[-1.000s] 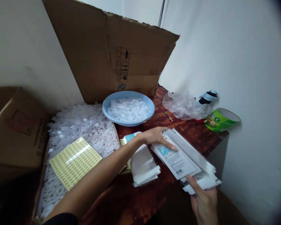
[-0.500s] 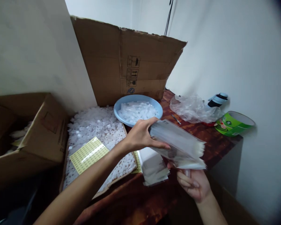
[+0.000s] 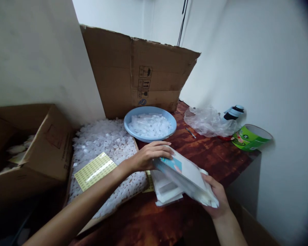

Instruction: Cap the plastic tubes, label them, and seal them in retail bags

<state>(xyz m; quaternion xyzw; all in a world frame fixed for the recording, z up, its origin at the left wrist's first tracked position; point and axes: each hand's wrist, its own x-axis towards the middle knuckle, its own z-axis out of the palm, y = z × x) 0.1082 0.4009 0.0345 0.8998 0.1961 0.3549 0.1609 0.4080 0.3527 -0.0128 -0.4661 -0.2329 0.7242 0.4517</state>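
1. Spanning the upper left end of a stack of clear plastic sleeves (image 3: 192, 177), the fingers of the left hand (image 3: 154, 155) are partly spread and laid over its top edge.
2. The opposite, lower right end is pinched by the right hand (image 3: 219, 196); its thumb is placed on top, while its other fingers are mostly hidden beneath.
3. The stack is held tilted above the tabletop (image 3: 213, 153) between both hands, and a light-blue print (image 3: 176, 164) is shown near the left fingers.
4. Under it, a second stack of sleeves (image 3: 166, 196) is laid on the tabletop, partly covered from view.
5. To the left, a shallow tray (image 3: 97, 221) is filled with small white plastic pieces (image 3: 128, 186), on which a yellow sticker sheet (image 3: 94, 171) is rested.
6. Beyond the left hand, translucent strips (image 3: 150, 125) are heaped in a blue basin (image 3: 128, 131).
7. Farther right, a pen (image 3: 190, 133), a crumpled plastic bag (image 3: 207, 123) and a green tub (image 3: 250, 137) are seen.
8. Behind the basin, a large cardboard panel (image 3: 110, 75) is stood upright.
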